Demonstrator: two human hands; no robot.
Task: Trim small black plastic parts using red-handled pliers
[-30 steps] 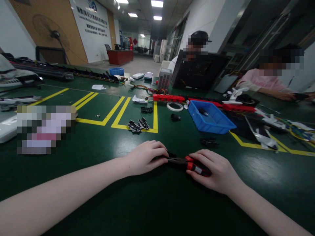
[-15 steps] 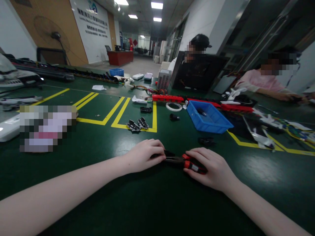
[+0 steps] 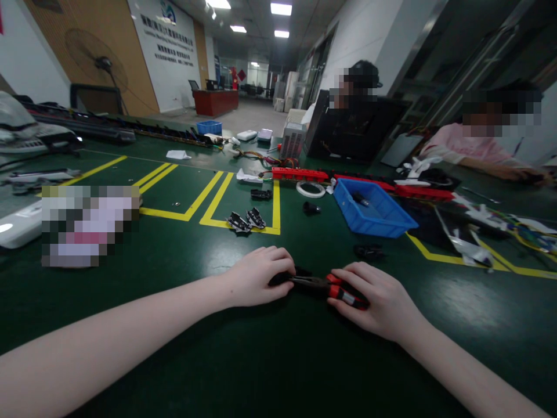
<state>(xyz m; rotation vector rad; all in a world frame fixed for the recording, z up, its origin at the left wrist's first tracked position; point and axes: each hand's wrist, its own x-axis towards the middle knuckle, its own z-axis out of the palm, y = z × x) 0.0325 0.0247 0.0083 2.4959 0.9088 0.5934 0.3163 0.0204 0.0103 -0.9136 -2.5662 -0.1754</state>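
Observation:
My right hand (image 3: 376, 299) is closed around the red and black handles of a pair of pliers (image 3: 348, 297), whose long dark jaws point left. My left hand (image 3: 263, 277) pinches a small black part (image 3: 281, 278) between thumb and fingers, mostly hidden by them. The jaw tips meet or overlap that part by my left fingertips; whether they bite on it I cannot tell. Beyond my left hand lie two black-and-silver pieces (image 3: 246, 221). Past my right hand a dark black piece (image 3: 369, 251) rests on the green table (image 3: 278, 366).
A blue bin (image 3: 374, 223) holding a dark item stands beyond my right hand. Near it are a white tape ring (image 3: 310, 189), a black cone-like piece (image 3: 311, 208) and a red strip (image 3: 300, 174). Wires lie at far right. Two people sit across the table.
The whole view has shifted slightly. My left fingers show a little more of the black part, while my right hand keeps its grip on the pliers.

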